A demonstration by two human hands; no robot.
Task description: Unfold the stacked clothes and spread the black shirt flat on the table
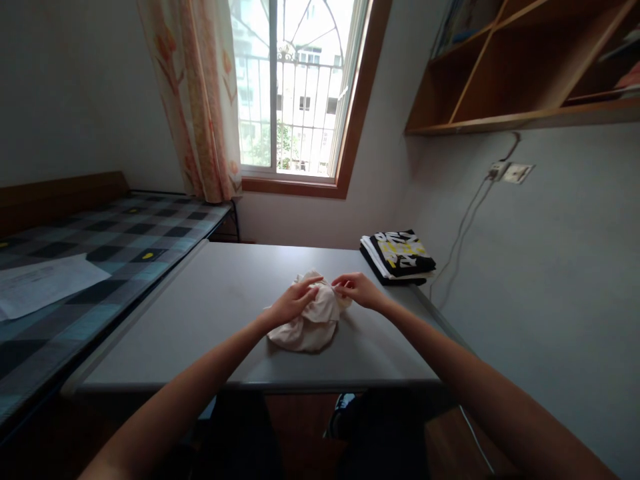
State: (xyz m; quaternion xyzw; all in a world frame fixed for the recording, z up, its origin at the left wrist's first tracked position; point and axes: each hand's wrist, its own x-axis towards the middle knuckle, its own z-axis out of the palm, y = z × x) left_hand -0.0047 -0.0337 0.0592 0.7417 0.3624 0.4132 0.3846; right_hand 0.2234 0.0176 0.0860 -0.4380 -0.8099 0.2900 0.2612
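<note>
A crumpled cream-coloured cloth (315,325), perhaps a garment, lies bunched on the grey table (220,300). My left hand (295,301) rests on its upper left part, fingers stretched out and thumb apart. At the cloth's upper right edge, my right hand (357,289) has its fingertips pinched together on a bit of the fabric. The folds hide the cloth's full shape.
A stack of folded clothes (400,257), black and white with yellow print, sits at the table's back right corner. A checked bed (150,230) with paper sheets (50,283) stands left. Wooden shelves (520,117) hang over the right wall's socket (517,173).
</note>
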